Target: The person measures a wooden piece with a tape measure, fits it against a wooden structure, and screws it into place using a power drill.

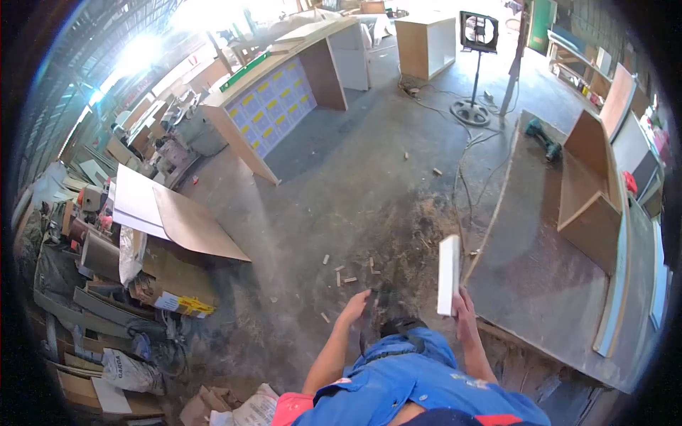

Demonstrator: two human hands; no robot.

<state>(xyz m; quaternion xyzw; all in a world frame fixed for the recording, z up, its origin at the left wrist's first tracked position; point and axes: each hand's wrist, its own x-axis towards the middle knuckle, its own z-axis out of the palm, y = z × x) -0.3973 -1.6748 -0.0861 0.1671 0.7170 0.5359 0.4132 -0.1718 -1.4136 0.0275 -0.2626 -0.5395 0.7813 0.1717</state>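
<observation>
My right hand (465,309) is closed around the lower end of a narrow white board (448,275), which stands nearly upright beside the workbench edge. My left hand (354,307) hangs low over the floor with its fingers curled together. Something dark shows by its fingertips, but I cannot make out what it is or whether the hand holds it. To my right is the large workbench (522,234). On it lie a cordless drill (543,140) at the far end and an angled wooden panel piece (590,192).
Small wood offcuts (339,277) litter the floor ahead. Cables (460,160) run across it to a pedestal fan (477,32). A long wooden counter (312,44) stands ahead left. Leaning sheets (188,220), a cardboard box (174,280) and scrap boards crowd the left side.
</observation>
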